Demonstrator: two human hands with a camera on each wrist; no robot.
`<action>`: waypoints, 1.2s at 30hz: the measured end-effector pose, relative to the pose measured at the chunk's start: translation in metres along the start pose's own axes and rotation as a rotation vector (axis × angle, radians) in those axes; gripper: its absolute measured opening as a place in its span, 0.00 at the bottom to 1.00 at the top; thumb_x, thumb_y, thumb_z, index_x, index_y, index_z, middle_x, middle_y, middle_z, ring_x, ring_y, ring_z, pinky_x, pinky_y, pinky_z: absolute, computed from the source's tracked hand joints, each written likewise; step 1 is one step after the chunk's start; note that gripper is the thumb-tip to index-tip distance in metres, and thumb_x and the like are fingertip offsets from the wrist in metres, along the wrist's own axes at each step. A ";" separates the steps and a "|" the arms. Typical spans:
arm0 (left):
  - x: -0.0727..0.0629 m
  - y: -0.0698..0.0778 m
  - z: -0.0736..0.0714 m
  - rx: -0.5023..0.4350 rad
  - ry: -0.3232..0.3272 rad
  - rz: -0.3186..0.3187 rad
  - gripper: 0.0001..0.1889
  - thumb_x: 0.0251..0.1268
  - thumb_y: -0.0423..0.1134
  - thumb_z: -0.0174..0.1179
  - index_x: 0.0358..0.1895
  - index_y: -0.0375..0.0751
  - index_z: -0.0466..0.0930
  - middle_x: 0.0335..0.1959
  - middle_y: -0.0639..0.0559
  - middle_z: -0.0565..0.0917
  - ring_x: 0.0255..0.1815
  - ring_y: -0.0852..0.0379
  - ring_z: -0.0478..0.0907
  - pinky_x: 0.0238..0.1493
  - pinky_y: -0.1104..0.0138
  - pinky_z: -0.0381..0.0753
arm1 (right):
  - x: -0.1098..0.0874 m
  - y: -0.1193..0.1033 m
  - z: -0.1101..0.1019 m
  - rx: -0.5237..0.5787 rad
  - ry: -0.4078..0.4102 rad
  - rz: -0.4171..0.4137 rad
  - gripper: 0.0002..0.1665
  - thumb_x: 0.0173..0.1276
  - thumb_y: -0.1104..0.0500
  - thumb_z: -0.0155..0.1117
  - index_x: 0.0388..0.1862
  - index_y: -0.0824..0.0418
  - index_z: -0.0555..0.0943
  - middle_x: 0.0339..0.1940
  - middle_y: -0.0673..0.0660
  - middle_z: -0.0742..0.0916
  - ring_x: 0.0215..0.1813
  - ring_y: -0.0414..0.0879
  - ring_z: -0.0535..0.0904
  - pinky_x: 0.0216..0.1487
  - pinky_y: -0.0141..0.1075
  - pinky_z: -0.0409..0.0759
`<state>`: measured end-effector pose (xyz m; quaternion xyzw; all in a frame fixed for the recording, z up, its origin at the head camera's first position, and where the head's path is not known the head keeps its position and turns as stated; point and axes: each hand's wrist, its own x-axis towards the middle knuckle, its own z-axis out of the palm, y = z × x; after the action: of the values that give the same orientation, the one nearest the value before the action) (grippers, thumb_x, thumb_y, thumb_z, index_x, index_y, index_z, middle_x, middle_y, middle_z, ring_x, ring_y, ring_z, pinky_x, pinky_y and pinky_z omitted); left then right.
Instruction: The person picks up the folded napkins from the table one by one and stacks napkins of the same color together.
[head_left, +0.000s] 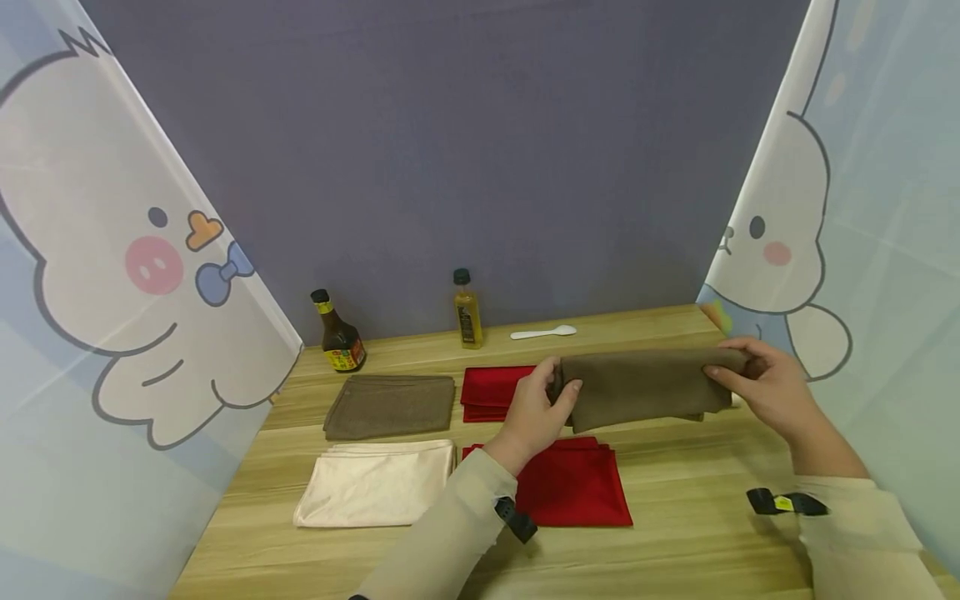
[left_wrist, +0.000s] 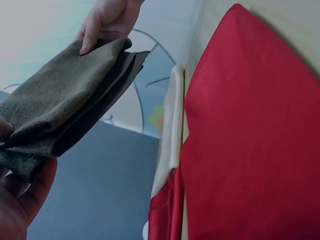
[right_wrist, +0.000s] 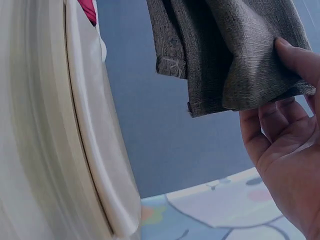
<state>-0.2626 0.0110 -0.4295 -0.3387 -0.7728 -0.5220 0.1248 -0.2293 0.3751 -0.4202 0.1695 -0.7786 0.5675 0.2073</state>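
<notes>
A folded grey-brown cloth (head_left: 645, 387) hangs above the table's right side, between both hands. My left hand (head_left: 534, 408) pinches its left end, thumb in front; my right hand (head_left: 765, 387) pinches the right end. In the right wrist view the cloth's layered lower edges (right_wrist: 210, 95) hang loose beside the right hand (right_wrist: 285, 140). Below the left forearm lies a folded red cloth (head_left: 573, 492), with another red cloth (head_left: 487, 392) behind it, partly covered by the left hand. A folded white cloth (right_wrist: 95, 115) lies under the lifted one, mostly hidden in the head view.
On the left lie a second grey-brown cloth (head_left: 390, 407) and a cream cloth (head_left: 378, 485). Along the back stand a dark sauce bottle (head_left: 341, 337) and an oil bottle (head_left: 468, 312); a white spoon (head_left: 543, 332) lies beside them. Printed curtains (head_left: 885, 250) flank the wooden table (head_left: 690, 533).
</notes>
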 end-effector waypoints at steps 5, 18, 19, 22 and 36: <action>-0.001 0.000 -0.017 0.007 0.025 -0.005 0.17 0.81 0.44 0.59 0.62 0.38 0.76 0.27 0.55 0.78 0.23 0.64 0.71 0.27 0.69 0.76 | 0.008 -0.006 0.011 0.069 -0.048 -0.042 0.17 0.69 0.77 0.67 0.56 0.76 0.79 0.47 0.53 0.87 0.44 0.43 0.85 0.40 0.28 0.84; -0.005 -0.007 -0.057 0.026 0.119 -0.041 0.24 0.80 0.40 0.60 0.69 0.28 0.70 0.35 0.45 0.76 0.21 0.61 0.65 0.28 0.65 0.73 | 0.035 -0.028 0.052 0.133 -0.078 -0.050 0.16 0.68 0.80 0.66 0.54 0.74 0.79 0.45 0.51 0.85 0.40 0.41 0.83 0.34 0.31 0.84; -0.006 -0.008 -0.060 0.034 0.127 -0.053 0.25 0.80 0.40 0.60 0.70 0.27 0.69 0.38 0.44 0.77 0.24 0.61 0.66 0.30 0.64 0.74 | 0.037 -0.029 0.055 0.135 -0.078 -0.048 0.16 0.68 0.79 0.66 0.54 0.74 0.79 0.45 0.51 0.85 0.40 0.42 0.83 0.34 0.31 0.84; -0.007 -0.011 -0.068 0.035 0.134 -0.094 0.27 0.81 0.41 0.59 0.72 0.26 0.66 0.44 0.38 0.79 0.31 0.56 0.69 0.38 0.59 0.77 | 0.041 -0.030 0.066 0.133 -0.077 -0.034 0.17 0.70 0.77 0.66 0.56 0.72 0.79 0.45 0.50 0.85 0.40 0.41 0.83 0.34 0.31 0.84; -0.011 -0.035 -0.093 -0.110 0.128 -0.232 0.25 0.80 0.45 0.61 0.71 0.42 0.66 0.36 0.51 0.78 0.30 0.57 0.69 0.33 0.65 0.71 | 0.064 -0.024 0.113 0.251 -0.056 0.099 0.21 0.75 0.66 0.69 0.63 0.68 0.79 0.43 0.52 0.85 0.37 0.43 0.85 0.31 0.36 0.86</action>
<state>-0.2930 -0.0841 -0.4215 -0.2194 -0.7675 -0.5949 0.0940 -0.2872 0.2580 -0.3978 0.1712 -0.7145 0.6649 0.1346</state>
